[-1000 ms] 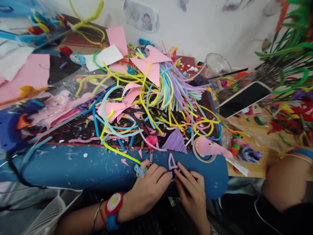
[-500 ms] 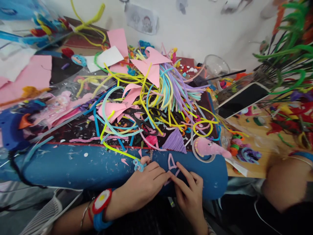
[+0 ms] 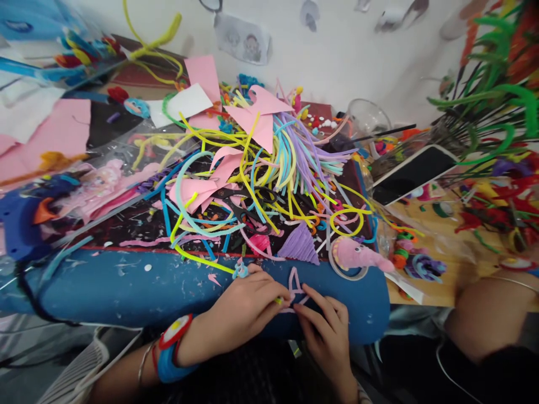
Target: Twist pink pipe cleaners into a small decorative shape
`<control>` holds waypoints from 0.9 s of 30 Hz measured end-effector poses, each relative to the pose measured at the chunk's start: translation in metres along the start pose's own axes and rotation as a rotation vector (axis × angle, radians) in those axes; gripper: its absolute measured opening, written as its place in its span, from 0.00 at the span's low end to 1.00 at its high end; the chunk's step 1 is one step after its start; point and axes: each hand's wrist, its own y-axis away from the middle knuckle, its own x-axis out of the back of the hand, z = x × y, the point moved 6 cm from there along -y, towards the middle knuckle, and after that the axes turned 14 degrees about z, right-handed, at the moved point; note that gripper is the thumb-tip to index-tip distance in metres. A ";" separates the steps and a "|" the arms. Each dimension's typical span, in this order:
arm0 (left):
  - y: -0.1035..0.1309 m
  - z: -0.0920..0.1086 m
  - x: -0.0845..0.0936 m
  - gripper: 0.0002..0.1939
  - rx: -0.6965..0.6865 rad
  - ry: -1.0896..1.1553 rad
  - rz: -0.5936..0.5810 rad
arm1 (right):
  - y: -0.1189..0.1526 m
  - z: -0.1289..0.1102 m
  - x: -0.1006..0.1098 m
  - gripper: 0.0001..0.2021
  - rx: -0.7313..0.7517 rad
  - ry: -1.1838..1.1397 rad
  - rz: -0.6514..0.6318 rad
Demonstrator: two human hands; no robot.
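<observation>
A small pale pink pipe-cleaner shape (image 3: 295,279) with a pointed loop lies on the blue padded roll at the table's front edge. My left hand (image 3: 248,306) is closed at its left side, thumb and fingertips pinched at the pipe cleaner; a small yellow-green bit shows at these fingertips. From the right, my right hand (image 3: 330,325) grips the shape's lower part between fingertips. A small blue fuzzy figure (image 3: 240,271) sits against my left hand's knuckles. Behind the shape lies a ridged purple triangle (image 3: 300,243) of pipe cleaners.
Black-handled scissors (image 3: 246,213) lie among pink felt and a bundle of pipe cleaners (image 3: 295,151). A pink plush-like piece (image 3: 357,253) rests over a tape roll (image 3: 347,274). At right are a phone (image 3: 415,174) and another person's arm (image 3: 484,314). A blue glue gun (image 3: 25,216) stands left.
My left fingertips have drawn slightly back and lower, baring more of the pipe-cleaner shape and a yellow-green bit. The right hand stays nearly in place.
</observation>
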 end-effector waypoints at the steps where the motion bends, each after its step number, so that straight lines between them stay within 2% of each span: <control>1: 0.000 0.000 0.001 0.06 0.022 0.037 -0.007 | -0.001 0.000 0.001 0.12 0.014 -0.006 0.017; 5: -0.002 0.004 0.005 0.08 0.049 0.097 -0.035 | -0.010 0.000 -0.002 0.11 0.041 -0.062 0.059; 9: -0.006 0.007 0.004 0.15 0.016 0.040 -0.084 | -0.021 0.001 -0.003 0.15 -0.005 -0.175 0.128; 13: -0.010 0.004 0.005 0.16 0.039 0.023 -0.071 | -0.032 0.001 -0.001 0.13 -0.211 -0.334 0.206; 17: -0.017 0.000 0.017 0.11 0.107 0.068 0.079 | -0.040 0.003 -0.005 0.07 -0.541 -0.520 0.243; 19: -0.021 -0.004 0.023 0.10 0.175 0.102 0.116 | -0.046 0.002 -0.011 0.05 -0.660 -0.625 0.214; 22: -0.024 -0.009 0.029 0.10 0.285 0.137 0.092 | -0.057 0.002 -0.019 0.02 -0.759 -0.722 0.177; 27: -0.026 -0.014 0.037 0.08 0.407 0.268 0.089 | -0.068 0.008 -0.028 0.05 -0.869 -0.814 0.195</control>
